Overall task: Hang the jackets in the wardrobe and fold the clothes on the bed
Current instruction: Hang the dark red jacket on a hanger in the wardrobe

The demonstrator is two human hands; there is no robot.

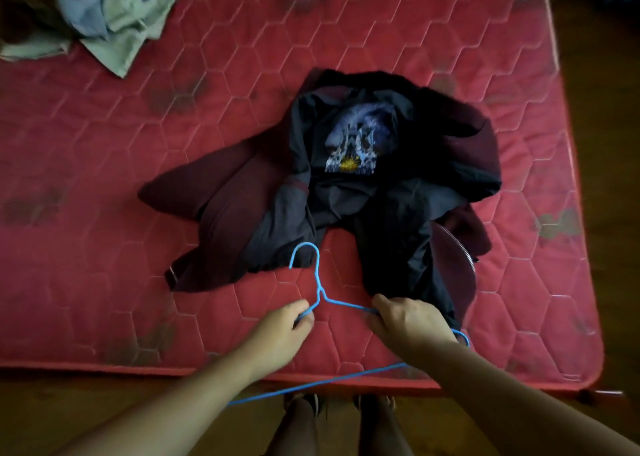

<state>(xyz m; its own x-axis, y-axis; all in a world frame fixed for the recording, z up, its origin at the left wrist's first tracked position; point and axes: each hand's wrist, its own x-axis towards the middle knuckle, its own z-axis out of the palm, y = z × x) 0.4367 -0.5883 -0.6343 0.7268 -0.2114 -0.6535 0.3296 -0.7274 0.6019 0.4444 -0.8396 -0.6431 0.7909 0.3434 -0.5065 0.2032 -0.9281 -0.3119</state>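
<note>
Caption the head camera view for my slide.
Left hand and right hand grip a blue hanger by a dark jacket on a red mattress.

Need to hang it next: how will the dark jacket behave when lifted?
The dark jacket lies in crumpled folds, so it will probably flop and sag. Its sprawled sleeves will likely dangle. The fabric looks thin, so it may slide on the blue hanger.

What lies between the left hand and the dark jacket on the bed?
Head view: the neck and hook of the blue hanger, gripped by the left hand, reach the dark jacket over bare red mattress.
</note>
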